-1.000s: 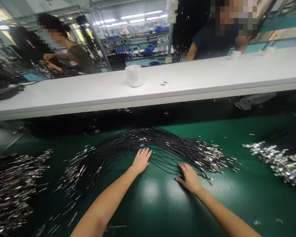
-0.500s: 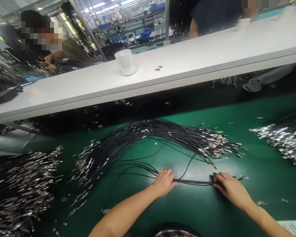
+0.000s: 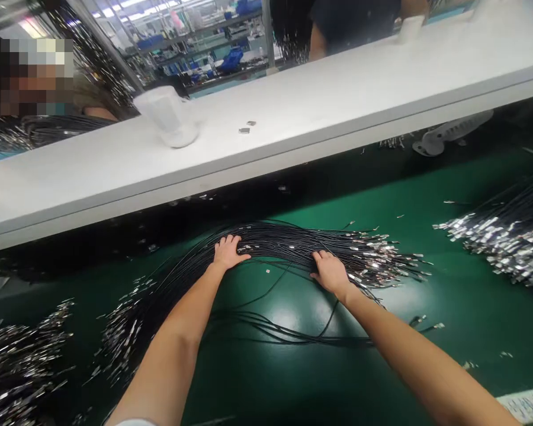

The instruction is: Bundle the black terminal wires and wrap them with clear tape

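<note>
A thick bundle of black cables (image 3: 275, 239) with shiny metal ends arcs across the green table. My left hand (image 3: 228, 251) lies on the near side of its middle, open, thumb stretched to the right. Further right, my right hand (image 3: 330, 272) rests on the bundle's near edge, fingers and thumb apart and slightly bent; no cable is visibly gripped. Closer to me runs a small group of loose black cables (image 3: 275, 328), touched by neither hand. Its right ends (image 3: 435, 325) show past my right forearm, which covers part of the group.
More cables with metal ends (image 3: 510, 248) are piled at the right, and another pile (image 3: 26, 349) at the left. A white shelf (image 3: 293, 106) crosses above the table, carrying a white plastic cup (image 3: 169, 118) and small metal pieces (image 3: 245, 130). Two people are beyond it.
Both hands have let go of the small cable group, which now lies on the table. They have moved away from me onto the large bundle. The view has shifted to the right.
</note>
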`<state>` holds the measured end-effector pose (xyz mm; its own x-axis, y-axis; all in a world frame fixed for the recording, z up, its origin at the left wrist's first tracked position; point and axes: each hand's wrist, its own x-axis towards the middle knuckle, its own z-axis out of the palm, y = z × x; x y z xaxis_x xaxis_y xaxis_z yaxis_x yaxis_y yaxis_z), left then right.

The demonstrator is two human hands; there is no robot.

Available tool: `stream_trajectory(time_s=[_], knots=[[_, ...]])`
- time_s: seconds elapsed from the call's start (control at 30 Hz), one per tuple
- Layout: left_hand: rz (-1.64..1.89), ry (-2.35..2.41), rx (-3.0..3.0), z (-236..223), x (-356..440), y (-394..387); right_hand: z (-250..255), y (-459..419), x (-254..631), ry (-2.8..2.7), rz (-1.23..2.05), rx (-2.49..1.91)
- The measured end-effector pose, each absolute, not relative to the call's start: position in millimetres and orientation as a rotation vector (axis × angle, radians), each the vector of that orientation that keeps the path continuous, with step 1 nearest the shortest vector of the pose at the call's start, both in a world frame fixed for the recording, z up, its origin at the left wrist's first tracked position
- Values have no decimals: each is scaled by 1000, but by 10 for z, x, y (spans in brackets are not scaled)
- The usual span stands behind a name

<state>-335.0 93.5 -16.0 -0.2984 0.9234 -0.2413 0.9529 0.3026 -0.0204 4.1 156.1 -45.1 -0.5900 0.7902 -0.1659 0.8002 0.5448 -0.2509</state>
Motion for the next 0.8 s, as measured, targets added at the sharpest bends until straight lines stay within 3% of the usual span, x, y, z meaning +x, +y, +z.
stream_trajectory(time_s=[0.23,0.33,0.53,0.67,0.8], knots=[[-32,2196,1967,-496,-2569,-464,-683,1154,1082,2894,-592,810],[49,2121,2019,-518,-2265,-928,-677,952,1492,2900,-594,776],[159,2299,2088,-320,-1854,-779,-569,419,1679,2861,-552,1771],[37,1643,2392,-377,-1314,-572,-622,-306,1896,2694,-1040,2232],[-71,1484,2338,-653,-761,-796,-747,-1006,2065,2364,-1655,2348]])
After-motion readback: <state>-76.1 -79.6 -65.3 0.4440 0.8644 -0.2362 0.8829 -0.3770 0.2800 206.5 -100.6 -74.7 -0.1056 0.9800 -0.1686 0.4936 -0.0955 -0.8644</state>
